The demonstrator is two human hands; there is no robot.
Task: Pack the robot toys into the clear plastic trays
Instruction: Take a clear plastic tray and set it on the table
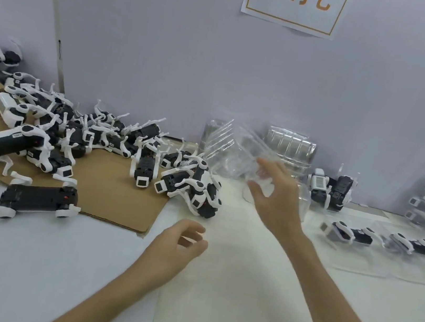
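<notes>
Clear tray [236, 150] pinched by raised right hand [274, 197].

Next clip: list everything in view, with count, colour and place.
black-and-white robot dog toys: many, loose, heaped left, mostly on cardboard
brown cardboard sheet: one, flat, table's left
clear plastic trays: stack, count unclear, against the back wall
tilted clear tray: one, centre, gripped
toys packed in clear trays: several, black-and-white, right side
white paper sign with orange characters: one, on that wall
white table: one
left hand: empty, loosely curled, above table
right hand: grips the tilted clear tray
</notes>
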